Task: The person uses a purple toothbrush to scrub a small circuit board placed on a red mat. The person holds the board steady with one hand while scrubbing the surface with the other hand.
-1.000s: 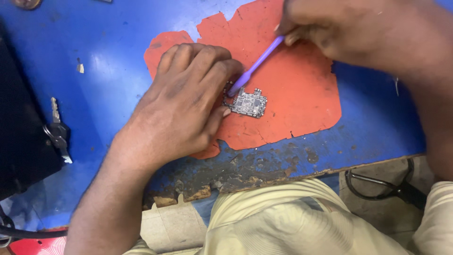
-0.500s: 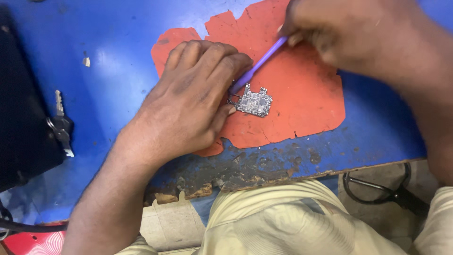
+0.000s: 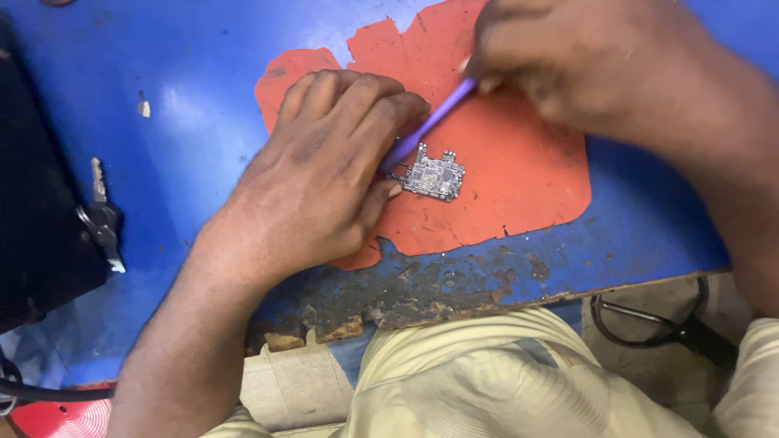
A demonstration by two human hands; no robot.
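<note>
**On the orange mat: steady the board, keep the purple tool light**

On the blue bench, worn and crusted along its front edge, the orange mat gives you the only clean working surface, so keep the work inside its torn outline. Your left hand lies flat over the mat's left part, fingers pressed together and curled down, the thumb tip touching the left edge of the small circuit board. Hold that pressure downward, not sideways, or the board may skate across the mat.

Your right hand comes in from the upper right, its fingers pinching the top of the thin purple tool. The tool slants down to the board's upper left corner, and its tip is hidden beside your left fingers, so you cannot see the contact point well. Shift those fingers back a little if you can, and work with short, gentle strokes; the board's tiny parts look easy to knock off.

The keys at the left, beside the black case, lie well apart from the work, as do the scissors below the bench edge.
</note>
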